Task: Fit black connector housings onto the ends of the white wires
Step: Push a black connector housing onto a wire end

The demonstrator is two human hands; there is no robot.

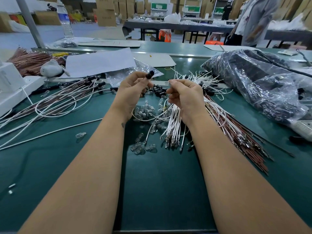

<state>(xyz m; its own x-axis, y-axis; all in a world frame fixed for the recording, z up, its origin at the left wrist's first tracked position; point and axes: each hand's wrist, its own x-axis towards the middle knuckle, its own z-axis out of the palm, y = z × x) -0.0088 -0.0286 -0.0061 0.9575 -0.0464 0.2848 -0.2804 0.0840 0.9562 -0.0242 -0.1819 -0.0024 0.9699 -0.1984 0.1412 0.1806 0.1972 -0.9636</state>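
1. Green matting covers the worktop (160, 191), and both bare forearms reach in from 6 o'clock toward the middle.
2. Left hand (130, 86) is raised with its fingers (143, 76) curled round a black connector housing (150, 74), which pokes out at the top of the grip, up around 12 o'clock from the palm.
3. Right hand (184, 93) grips a bundle of white wires (173, 125); the metal-tipped ends hang down toward 6 o'clock and the other ends fan out past the hand at about 1 o'clock. Its fingertips also seem to pinch something small and clear, can't tell exactly what.
4. Loose black housings (158, 90) sit in a little pile on the worktop between the two hands, just beyond them.
5. Small clear glass bulbs (143, 112) are scattered under and below the hands.
6. Brown wires (239, 137) lie beside the white ones, stretching off to 4 o'clock.
7. Finished-looking wires with black ends (67, 97) are piled at 9 o'clock.
8. Big clear plastic bag of dark parts (253, 78) sits at 2 o'clock.
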